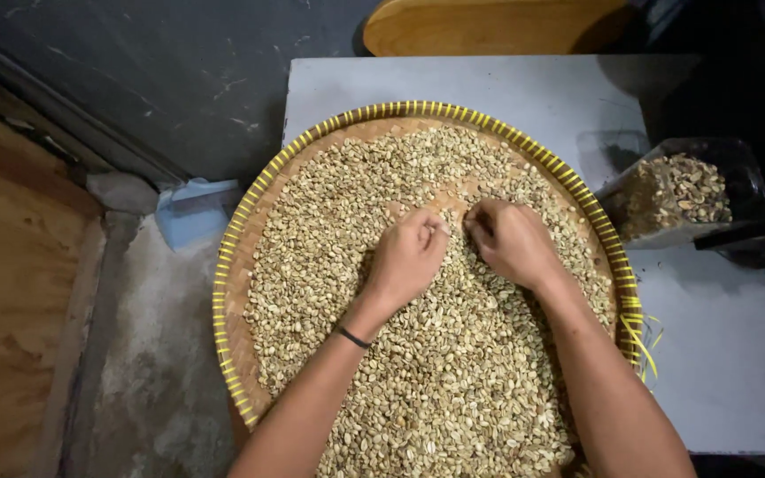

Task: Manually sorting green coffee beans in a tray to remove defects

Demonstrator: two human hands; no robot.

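Note:
A round woven tray (250,199) with a yellow-bound rim sits on a grey table and holds a wide layer of pale green-beige beans (453,372). My left hand (407,255) rests on the beans near the tray's middle, fingers curled and tips pinched together. My right hand (511,239) lies just beside it, also curled with fingertips down in the beans. The two hands almost touch. Whether either pinches a bean is hidden by the fingers. A thin black band circles my left wrist.
The grey table (719,345) stretches right of the tray. A clear plastic container (679,190) of darker sorted beans stands at the right. A wooden seat (489,26) is behind the table. A pale blue dustpan (192,212) lies on the floor at left, beside wooden boards.

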